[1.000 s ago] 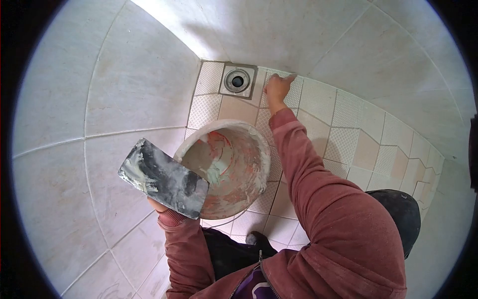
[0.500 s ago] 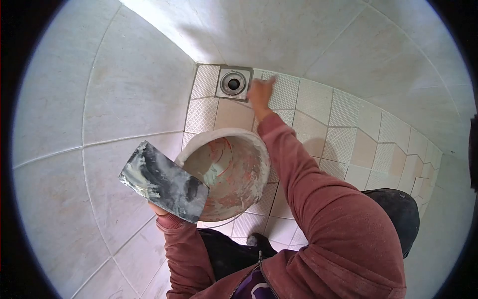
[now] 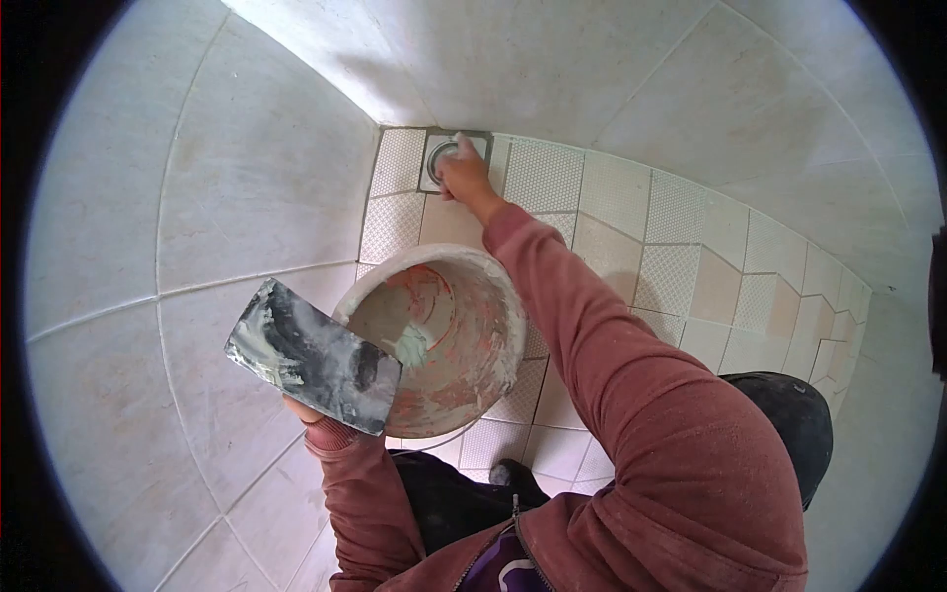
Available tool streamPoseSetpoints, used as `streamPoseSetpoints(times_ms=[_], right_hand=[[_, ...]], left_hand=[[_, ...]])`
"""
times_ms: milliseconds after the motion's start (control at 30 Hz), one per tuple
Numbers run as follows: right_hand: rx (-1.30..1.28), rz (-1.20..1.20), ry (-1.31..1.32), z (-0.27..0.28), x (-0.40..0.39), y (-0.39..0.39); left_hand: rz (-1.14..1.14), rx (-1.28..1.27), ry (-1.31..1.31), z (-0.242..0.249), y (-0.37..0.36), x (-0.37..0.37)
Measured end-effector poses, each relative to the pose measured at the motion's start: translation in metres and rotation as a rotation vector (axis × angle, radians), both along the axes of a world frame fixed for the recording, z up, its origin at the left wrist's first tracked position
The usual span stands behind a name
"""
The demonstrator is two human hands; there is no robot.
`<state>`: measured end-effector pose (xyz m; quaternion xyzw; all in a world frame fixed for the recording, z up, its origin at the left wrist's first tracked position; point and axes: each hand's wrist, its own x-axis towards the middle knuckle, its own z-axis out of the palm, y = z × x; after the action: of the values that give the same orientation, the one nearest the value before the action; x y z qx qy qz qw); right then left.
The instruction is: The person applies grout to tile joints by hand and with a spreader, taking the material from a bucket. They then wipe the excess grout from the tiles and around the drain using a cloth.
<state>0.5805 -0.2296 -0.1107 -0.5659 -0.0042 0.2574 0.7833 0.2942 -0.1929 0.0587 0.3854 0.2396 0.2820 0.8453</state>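
With left grip closed on smeared board from below, hold flat to avoid sliding paste off, overlapping the bucket rim in view. Pass over that bucket, upright and crusted inside, partly blocking the reach, to floor drain; with right grip curled there (cannot tell if pinching anything), press lightly and evenly. Note patterned floor tiles rightward, then dark-clothed knee.
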Motion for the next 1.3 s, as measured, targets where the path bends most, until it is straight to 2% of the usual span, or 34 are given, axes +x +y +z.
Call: streamPoseSetpoints(times_ms=[67, 133, 200, 300, 367, 400, 467, 533, 567, 600, 633, 667, 700, 733, 767, 833, 1000, 1100, 1133, 1167, 1200, 1233, 1300], right_hand=[[-0.256, -0.182, -0.827, -0.099, 0.012, 0.002], [0.047, -0.295, -0.004, -0.03, -0.012, -0.054], [0.138, -0.371, -0.024, -0.032, -0.018, -0.088], [0.17, -0.465, -0.117, -0.001, -0.025, -0.131], [0.295, -0.456, -0.393, 0.035, -0.033, -0.15], [0.301, -0.454, -0.4, 0.051, -0.043, -0.151], [0.183, -0.155, -0.493, 0.079, -0.067, -0.149], [-0.074, 0.113, -0.984, 0.095, -0.09, -0.146], [-0.073, 0.103, -0.984, 0.099, -0.096, -0.148], [-0.246, 0.264, -1.154, 0.101, -0.101, -0.152], [-0.429, 0.435, -1.316, 0.103, -0.103, -0.157], [-0.44, 0.434, -1.317, 0.102, -0.103, -0.163], [-0.697, 0.614, -1.331, 0.1, -0.102, -0.172], [-0.955, 0.798, -1.319, 0.098, -0.101, -0.181], [-0.962, 0.805, -1.305, 0.096, -0.103, -0.189], [-1.081, 0.847, -1.379, 0.092, -0.11, -0.203], [-1.188, 1.025, -1.436, 0.096, -0.107, -0.233], [-1.327, 1.155, -1.479, 0.104, -0.104, -0.252], [-1.345, 1.09, -1.359, 0.113, -0.107, -0.253], [-1.353, 1.026, -1.245, 0.12, -0.106, -0.253], [-1.189, 0.857, -1.299, 0.125, -0.107, -0.242], [-1.018, 0.687, -1.336, 0.128, -0.107, -0.223], [-0.675, 0.605, -1.095, 0.139, -0.103, -0.173]], left_hand=[[-0.075, -0.028, 0.056, -0.003, 0.011, -0.009], [-0.168, -0.073, 0.035, -0.007, 0.017, -0.01], [-0.312, -0.193, -0.028, -0.005, 0.015, -0.003], [-0.175, -0.112, 0.097, 0.004, -0.002, 0.018], [-0.185, -0.099, 0.004, 0.006, -0.002, 0.034], [-0.185, 0.01, 0.063, 0.002, 0.003, 0.039], [-0.171, 0.221, 0.2, 0.002, 0.013, 0.05], [-0.151, 0.302, 0.255, 0.001, 0.026, 0.058], [-0.134, 0.382, 0.314, -0.003, 0.036, 0.062], [-0.156, 0.566, 0.4, -0.028, 0.064, 0.064], [-0.164, 0.564, 0.395, -0.028, 0.071, 0.067], [-0.132, 0.67, 0.47, -0.029, 0.075, 0.07], [-0.099, 0.774, 0.545, -0.031, 0.08, 0.072], [-0.059, 0.561, 0.449, -0.046, 0.092, 0.075], [-0.07, 0.551, 0.456, -0.044, 0.096, 0.077], [-0.092, 0.555, 0.64, -0.037, 0.098, 0.078], [-0.123, 0.771, 0.706, -0.023, 0.088, 0.083], [0.062, 0.022, 0.344, -0.023, 0.082, 0.087], [0.063, 0.016, 0.331, -0.039, 0.093, 0.088], [-0.002, 0.408, 0.4, -0.068, 0.11, 0.088], [-0.07, 0.797, 0.467, -0.085, 0.121, 0.085], [-0.068, 0.793, 0.464, -0.08, 0.117, 0.084], [-0.186, 0.867, 0.492, -0.053, 0.09, 0.081]])
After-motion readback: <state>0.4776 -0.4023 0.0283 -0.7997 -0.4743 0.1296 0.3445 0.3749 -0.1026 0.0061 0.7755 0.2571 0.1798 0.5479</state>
